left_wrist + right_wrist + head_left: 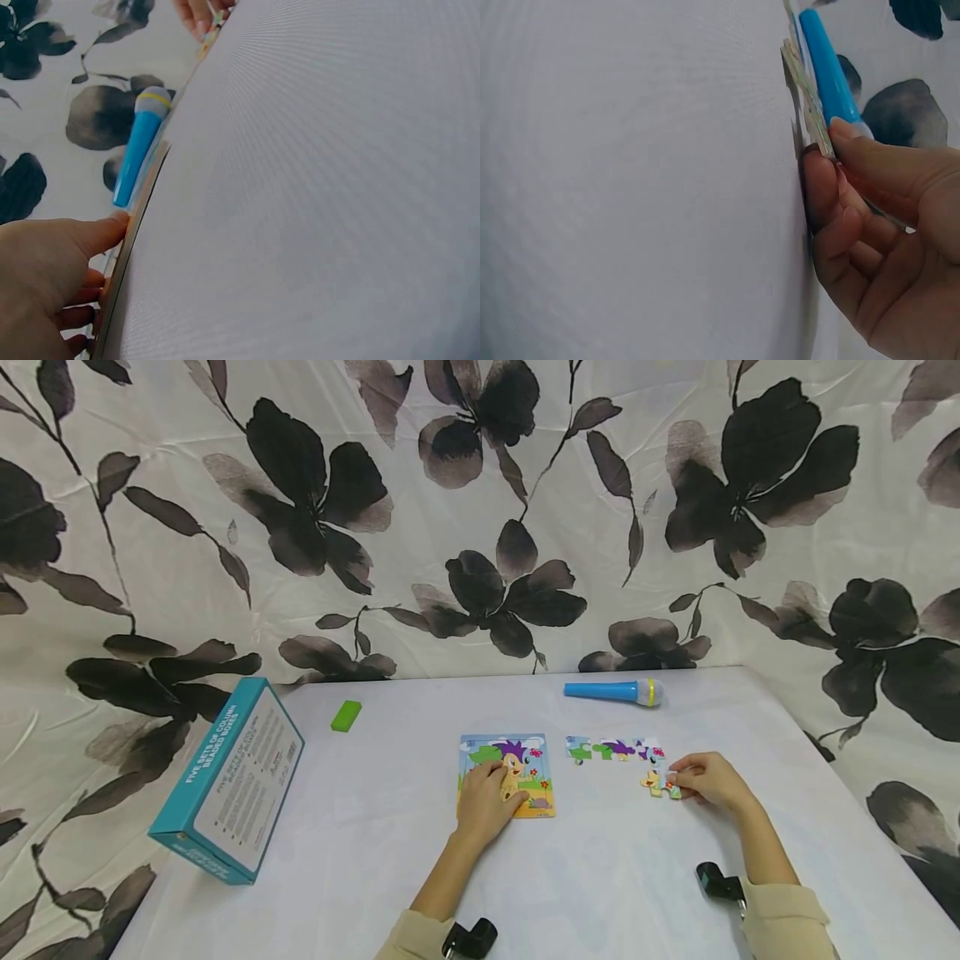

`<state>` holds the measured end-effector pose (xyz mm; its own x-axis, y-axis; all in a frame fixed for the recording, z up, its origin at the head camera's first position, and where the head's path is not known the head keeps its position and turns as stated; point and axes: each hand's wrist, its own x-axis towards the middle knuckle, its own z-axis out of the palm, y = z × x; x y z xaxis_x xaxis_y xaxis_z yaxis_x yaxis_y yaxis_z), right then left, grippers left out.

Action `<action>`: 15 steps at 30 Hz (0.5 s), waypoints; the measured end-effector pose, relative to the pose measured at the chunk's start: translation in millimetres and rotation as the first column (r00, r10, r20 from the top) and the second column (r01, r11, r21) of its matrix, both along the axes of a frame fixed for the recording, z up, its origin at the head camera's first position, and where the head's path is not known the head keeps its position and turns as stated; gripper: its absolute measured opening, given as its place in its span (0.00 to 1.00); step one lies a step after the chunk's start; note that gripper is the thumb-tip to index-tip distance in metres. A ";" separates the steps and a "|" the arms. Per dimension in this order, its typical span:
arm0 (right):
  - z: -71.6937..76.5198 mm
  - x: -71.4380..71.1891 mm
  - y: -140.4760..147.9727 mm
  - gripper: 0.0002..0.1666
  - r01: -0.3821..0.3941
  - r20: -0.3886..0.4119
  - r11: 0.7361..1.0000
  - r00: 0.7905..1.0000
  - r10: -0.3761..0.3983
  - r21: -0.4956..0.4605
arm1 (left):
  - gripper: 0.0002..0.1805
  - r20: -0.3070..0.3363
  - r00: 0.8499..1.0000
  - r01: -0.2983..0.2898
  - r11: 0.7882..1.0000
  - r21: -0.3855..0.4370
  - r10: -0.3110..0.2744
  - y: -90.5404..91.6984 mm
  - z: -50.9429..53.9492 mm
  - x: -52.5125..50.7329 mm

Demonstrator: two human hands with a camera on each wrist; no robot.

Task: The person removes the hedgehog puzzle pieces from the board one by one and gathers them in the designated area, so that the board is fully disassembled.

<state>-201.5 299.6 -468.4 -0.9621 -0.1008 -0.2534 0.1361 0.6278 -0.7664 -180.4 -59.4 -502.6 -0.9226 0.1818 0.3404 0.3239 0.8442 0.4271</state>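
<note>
My left hand (482,803) rests on a square picture puzzle (540,789) showing a purple-haired cartoon animal. In the left wrist view the thumb and fingers (103,234) lie over the face and edge of this thin board. To its right, several joined puzzle pieces (600,749) make a row that turns down at its right end. There my right hand (712,779) pinches a jigsaw piece (672,788) at the lower corner. The right wrist view shows thumb and fingertips on the edge of the pieces (810,97), tilted slightly off the table; the held piece is mostly hidden.
A blue toy microphone (603,691) lies behind the pieces near the table's back edge. At the left stands a teal and white box (247,777), with a green block (346,716) behind it. A floral cloth (465,518) hangs behind the white table (360,860).
</note>
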 end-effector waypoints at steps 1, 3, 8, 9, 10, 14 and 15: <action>0.0 0.0 -0.1 0.19 -0.001 -0.006 1.000 1.000 0.001 -0.004 | 0.28 0.001 1.000 -0.002 1.000 0.001 0.002 0.1 -0.1 0.0; -0.1 -0.2 -0.9 0.20 0.002 -0.017 1.000 1.000 -0.003 -0.013 | 0.28 0.004 1.000 -0.005 1.000 0.005 0.005 0.1 -0.3 0.1; -0.5 -0.7 -2.2 0.20 0.010 -0.036 1.000 0.999 -0.011 -0.023 | 0.28 0.005 1.000 -0.010 1.000 0.011 0.009 -0.1 -1.2 -0.2; -0.5 -0.9 -2.2 0.20 0.017 -0.033 1.000 0.999 -0.017 -0.023 | 0.28 0.001 1.000 -0.008 1.000 0.010 0.008 -0.2 -1.4 -0.2; -0.6 -1.0 -2.2 0.20 0.021 -0.032 1.000 0.999 -0.022 -0.021 | 0.28 0.000 1.000 -0.007 1.000 0.008 0.007 -0.2 -1.4 -0.2; -0.4 -0.7 -2.1 0.20 0.020 -0.039 1.000 0.999 -0.020 -0.009 | 0.28 -0.012 1.000 -0.004 1.000 0.005 0.004 -0.1 -1.3 -0.2; -0.5 -0.8 -2.1 0.20 0.026 -0.039 1.000 0.999 -0.026 -0.009 | 0.28 -0.009 1.000 -0.004 1.000 0.006 0.004 0.0 -0.9 -0.2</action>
<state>-202.3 297.6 -468.8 -0.9736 -0.0779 -0.2144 0.1216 0.6178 -0.7769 -180.6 -59.4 -503.5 -0.9201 0.1764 0.3496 0.3247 0.8428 0.4293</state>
